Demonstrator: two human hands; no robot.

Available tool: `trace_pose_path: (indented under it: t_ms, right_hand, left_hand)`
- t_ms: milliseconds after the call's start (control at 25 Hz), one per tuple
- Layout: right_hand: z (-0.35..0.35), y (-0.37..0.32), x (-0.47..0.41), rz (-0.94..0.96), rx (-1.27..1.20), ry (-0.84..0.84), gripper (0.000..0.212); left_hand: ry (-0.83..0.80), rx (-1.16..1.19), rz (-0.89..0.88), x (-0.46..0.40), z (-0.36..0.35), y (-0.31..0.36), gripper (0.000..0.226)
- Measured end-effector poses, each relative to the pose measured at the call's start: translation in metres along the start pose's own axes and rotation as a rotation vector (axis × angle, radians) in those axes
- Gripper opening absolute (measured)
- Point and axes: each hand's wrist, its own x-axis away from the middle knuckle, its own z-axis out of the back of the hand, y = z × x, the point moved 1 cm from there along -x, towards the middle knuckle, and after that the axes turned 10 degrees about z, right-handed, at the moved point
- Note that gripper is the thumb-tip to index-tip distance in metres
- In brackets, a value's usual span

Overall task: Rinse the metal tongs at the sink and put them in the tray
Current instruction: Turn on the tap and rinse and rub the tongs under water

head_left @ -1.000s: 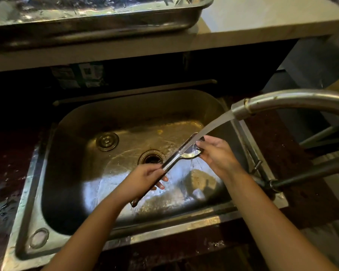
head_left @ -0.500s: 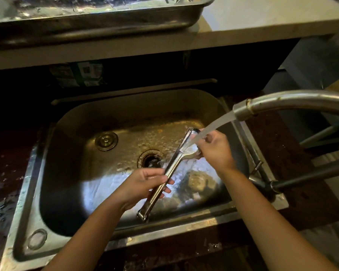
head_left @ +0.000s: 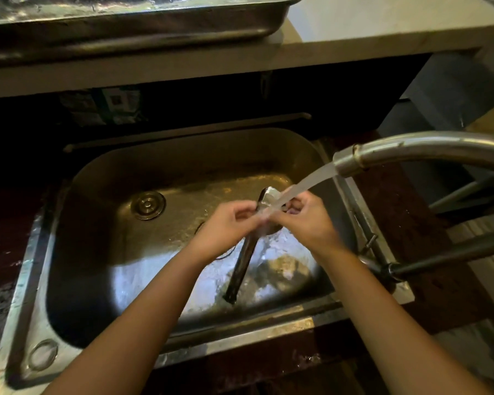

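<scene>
Looking down into a steel sink (head_left: 77, 252) set in a dark, wet counter, dimly lit, with a pale shelf (head_left: 368, 27) running across above its far edge. On that shelf, toward the left, sits a metal tray (head_left: 143, 22). Water (head_left: 305, 182) pours from the curved tap (head_left: 405, 148) reaching in from the sink's right edge, and it lands right on the tongs (head_left: 244, 260). The tongs stand tilted over the basin, near the right half, head end up under the stream and the dark handle end pointing down toward the near wall. Left hand (head_left: 226, 226) is curled around them just below the head, fingers closed on the metal. Right hand (head_left: 305, 220) meets it from the other side, fingertips pinched at the head where the water hits (spray blurs the exact contact). Both hands cover most of the drain; only an edge peeks out by the left wrist. A round plug (head_left: 148, 204) lies on the basin floor toward the left, well apart from the hands. A dark lever (head_left: 451, 253) sticks out at the sink's right rim.
</scene>
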Motion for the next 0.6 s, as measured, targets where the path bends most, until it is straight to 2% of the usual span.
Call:
trace_pose_path:
  t_ms: [80,320,400,480,600]
  right_hand:
    - [0.004,-0.002,-0.004,0.000,-0.026,0.032,0.020]
    - [0.025,-0.006,-0.019,-0.025,-0.137,0.141,0.024]
    - [0.028,-0.006,-0.021,-0.011,-0.172,0.166,0.025]
    - [0.022,-0.005,-0.020,-0.009,-0.163,0.153,0.026]
    - [0.003,-0.009,-0.014,0.004,-0.113,0.026,0.023]
  left_hand:
    - [-0.023,-0.005,0.002,-0.009,-0.002,0.000,0.012]
    - [-0.154,0.030,0.224,0.011,0.002,-0.071,0.013]
    - [-0.174,0.013,0.256,0.016,0.002,-0.076,0.012]
    - [-0.166,-0.021,0.203,0.009,0.005,-0.059,0.018]
    - [-0.114,0.113,0.091,-0.002,0.010,-0.021,0.020]
